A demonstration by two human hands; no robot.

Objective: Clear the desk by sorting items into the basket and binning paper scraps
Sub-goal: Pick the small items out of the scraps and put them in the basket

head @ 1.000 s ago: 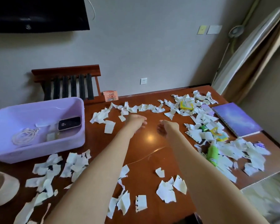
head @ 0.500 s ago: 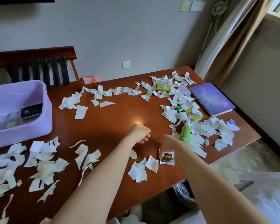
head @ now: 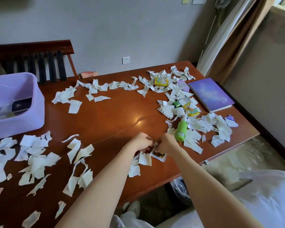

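White torn paper scraps point(head: 34, 160) lie scattered all over the brown wooden desk point(head: 105, 116). My left hand point(head: 141, 143) and my right hand point(head: 165, 144) meet near the desk's front edge, both with curled fingers on small scraps there. My right hand pinches a printed scrap point(head: 160, 156) with a dark picture. A plain scrap point(head: 145, 159) lies just below my hands. The lilac basket point(head: 38, 109) stands at the far left, with a dark phone point(head: 21, 105) inside. A green bottle point(head: 181, 130) lies right of my right hand.
A purple spiral notebook point(head: 211, 93) lies at the right edge. Two yellow packets point(head: 161, 82) point(head: 191, 110), a small green box point(head: 177, 104) and a lilac case point(head: 182, 83) sit among the scraps. A wooden chair point(head: 39, 63) stands behind the desk. A bin's rim point(head: 179, 191) shows under the desk.
Both hands came back from the desk's middle to its front edge and closed on scraps. The view swung right and down, so the basket slid to the left edge.
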